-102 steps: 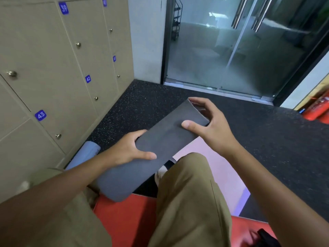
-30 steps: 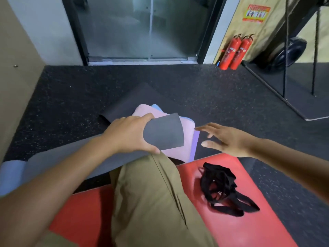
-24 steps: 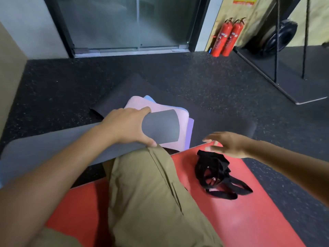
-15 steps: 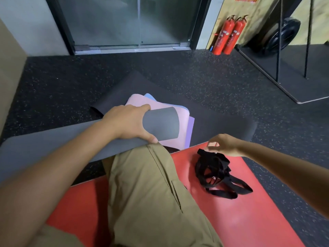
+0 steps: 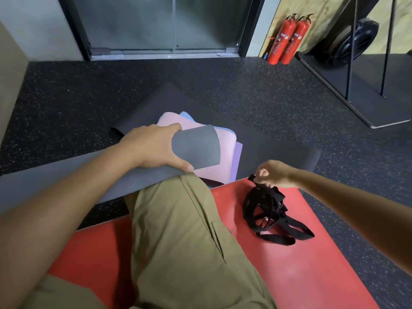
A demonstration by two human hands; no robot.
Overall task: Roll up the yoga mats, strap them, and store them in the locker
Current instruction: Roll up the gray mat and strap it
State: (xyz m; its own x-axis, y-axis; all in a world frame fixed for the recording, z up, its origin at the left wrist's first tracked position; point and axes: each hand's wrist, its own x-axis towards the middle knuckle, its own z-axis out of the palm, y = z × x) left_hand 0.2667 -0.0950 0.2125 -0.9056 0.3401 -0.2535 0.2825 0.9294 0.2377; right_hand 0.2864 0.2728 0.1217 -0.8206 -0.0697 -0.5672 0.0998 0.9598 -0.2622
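A rolled grey yoga mat lies across my raised knee, and my left hand grips it near its right end. To the right, my right hand pinches the top of a tangled bundle of black straps that rests on a flat red mat. Behind the grey roll lie a pink mat, a purple mat and a blue mat corner, stacked on a flat dark mat. The locker front shows only as a beige edge at the far left.
Glass doors close off the far side of the speckled black floor. Two red fire extinguishers stand at the back right. A metal rack base and a dark wheel fill the right corner.
My right hand left the grey mat, swung right and down to the straps, and has pinched their top. The view turned from the lockers toward the doors. My left hand kept its grip.
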